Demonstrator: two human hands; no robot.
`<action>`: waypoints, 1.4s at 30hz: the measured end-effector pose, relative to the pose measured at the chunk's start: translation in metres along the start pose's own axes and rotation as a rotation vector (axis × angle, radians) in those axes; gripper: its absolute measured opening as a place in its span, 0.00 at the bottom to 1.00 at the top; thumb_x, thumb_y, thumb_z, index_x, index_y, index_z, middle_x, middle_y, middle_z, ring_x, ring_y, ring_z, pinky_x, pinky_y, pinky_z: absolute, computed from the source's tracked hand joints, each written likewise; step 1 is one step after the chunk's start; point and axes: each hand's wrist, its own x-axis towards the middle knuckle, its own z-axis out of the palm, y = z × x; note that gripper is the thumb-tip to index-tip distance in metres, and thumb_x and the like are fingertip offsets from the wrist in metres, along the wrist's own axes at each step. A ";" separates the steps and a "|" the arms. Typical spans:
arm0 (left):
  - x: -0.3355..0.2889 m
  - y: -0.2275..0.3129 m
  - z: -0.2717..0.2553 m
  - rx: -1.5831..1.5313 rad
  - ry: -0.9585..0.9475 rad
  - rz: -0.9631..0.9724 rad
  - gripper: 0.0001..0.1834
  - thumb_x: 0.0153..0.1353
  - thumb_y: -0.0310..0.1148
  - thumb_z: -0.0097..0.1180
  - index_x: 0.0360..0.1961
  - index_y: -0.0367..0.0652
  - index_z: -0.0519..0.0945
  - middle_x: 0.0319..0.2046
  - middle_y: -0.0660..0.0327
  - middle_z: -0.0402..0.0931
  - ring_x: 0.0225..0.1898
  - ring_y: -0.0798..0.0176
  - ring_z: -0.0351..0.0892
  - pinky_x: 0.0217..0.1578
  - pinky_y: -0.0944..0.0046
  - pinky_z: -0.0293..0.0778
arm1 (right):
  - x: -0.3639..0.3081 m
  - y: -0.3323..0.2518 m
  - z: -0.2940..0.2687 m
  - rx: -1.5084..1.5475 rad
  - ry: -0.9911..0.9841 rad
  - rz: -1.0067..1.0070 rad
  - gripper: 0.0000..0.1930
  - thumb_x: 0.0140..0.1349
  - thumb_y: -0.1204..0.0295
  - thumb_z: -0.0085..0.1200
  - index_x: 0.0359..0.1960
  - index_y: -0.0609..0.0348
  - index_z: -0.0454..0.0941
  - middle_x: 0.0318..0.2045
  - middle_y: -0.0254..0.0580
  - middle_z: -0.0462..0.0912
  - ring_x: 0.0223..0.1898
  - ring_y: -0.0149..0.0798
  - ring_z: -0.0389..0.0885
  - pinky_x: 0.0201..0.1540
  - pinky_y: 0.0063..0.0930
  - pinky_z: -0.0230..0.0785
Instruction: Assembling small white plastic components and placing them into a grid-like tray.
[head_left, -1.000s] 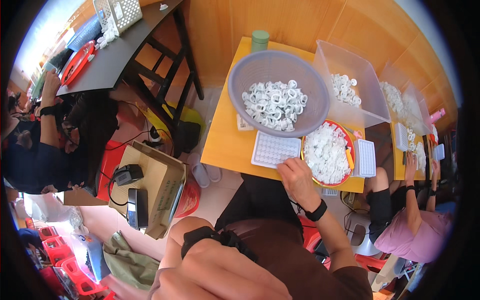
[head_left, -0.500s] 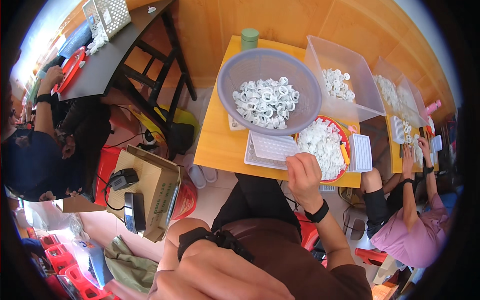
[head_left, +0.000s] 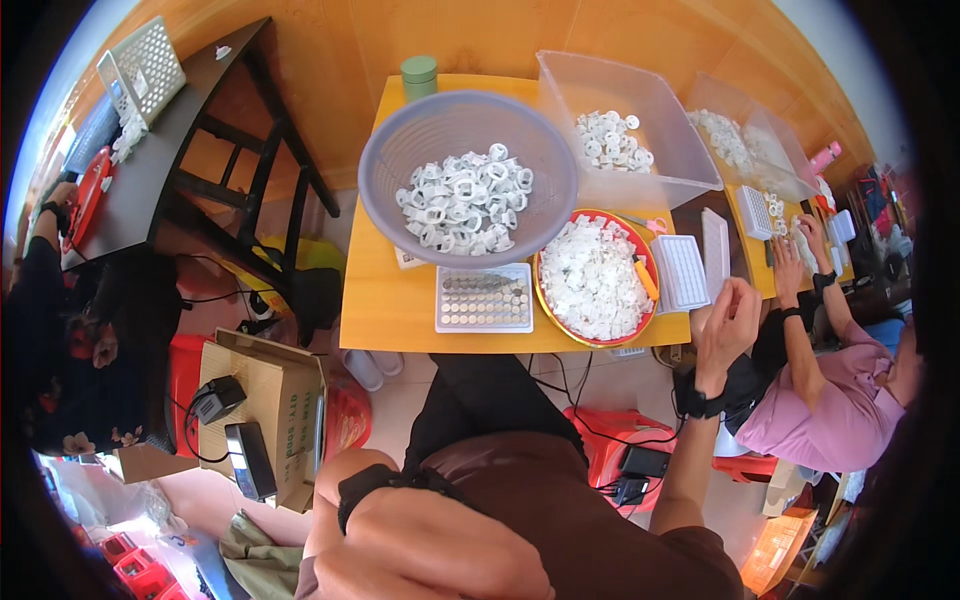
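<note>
My right hand (head_left: 728,325) is raised past the table's right edge, fingers pinched on the lower end of a thin white plastic tray (head_left: 716,248) held on edge. My left hand (head_left: 435,545) is close to my body at the bottom; its back shows and its fingers are hidden. On the table, a white tray (head_left: 484,323) holds rows of silver round discs like button cells. Beside it a red round tray (head_left: 657,275) is heaped with small white plastic parts (head_left: 593,280), and an orange-handled tool (head_left: 647,280) rests on them. A stack of white trays (head_left: 681,272) stands to its right.
A grey-purple basket (head_left: 375,190) of white ring-shaped parts and a clear bin (head_left: 668,185) sit farther back, with a green canister (head_left: 419,76). A co-worker's hands (head_left: 795,255) work at another table on the right. An open cardboard box (head_left: 290,420) stands at left.
My right hand has carried the white tray off the disc tray to the right, uncovering the discs. The view has turned rightward. My left hand stays low.
</note>
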 end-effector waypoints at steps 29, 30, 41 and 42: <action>-0.095 -0.008 -0.062 0.627 0.254 -1.022 0.14 0.46 0.11 0.46 0.30 0.34 0.81 0.26 0.57 0.75 0.25 0.67 0.75 0.25 0.74 0.68 | -0.011 0.076 0.064 -0.150 -0.483 -0.105 0.15 0.57 0.69 0.51 0.44 0.63 0.75 0.44 0.53 0.74 0.47 0.53 0.71 0.47 0.39 0.66; -0.101 -0.008 -0.064 0.626 0.257 -1.021 0.14 0.46 0.11 0.46 0.30 0.34 0.81 0.26 0.57 0.75 0.25 0.67 0.75 0.25 0.74 0.68 | -0.012 0.081 0.065 -0.152 -0.483 -0.108 0.15 0.57 0.69 0.51 0.44 0.63 0.75 0.44 0.53 0.74 0.47 0.53 0.71 0.47 0.39 0.66; -0.123 -0.013 -0.077 0.549 0.422 -1.180 0.11 0.53 0.13 0.48 0.33 0.34 0.80 0.29 0.60 0.74 0.27 0.70 0.74 0.28 0.75 0.69 | -0.029 0.088 0.068 -0.313 -0.658 0.024 0.20 0.60 0.62 0.48 0.51 0.59 0.70 0.51 0.54 0.70 0.52 0.53 0.68 0.51 0.44 0.63; -0.124 -0.013 -0.078 0.554 0.427 -1.178 0.11 0.53 0.13 0.48 0.33 0.34 0.80 0.29 0.60 0.74 0.27 0.70 0.74 0.28 0.75 0.69 | -0.029 0.087 0.068 -0.308 -0.659 0.019 0.20 0.60 0.62 0.48 0.51 0.59 0.70 0.51 0.54 0.70 0.52 0.53 0.68 0.51 0.44 0.63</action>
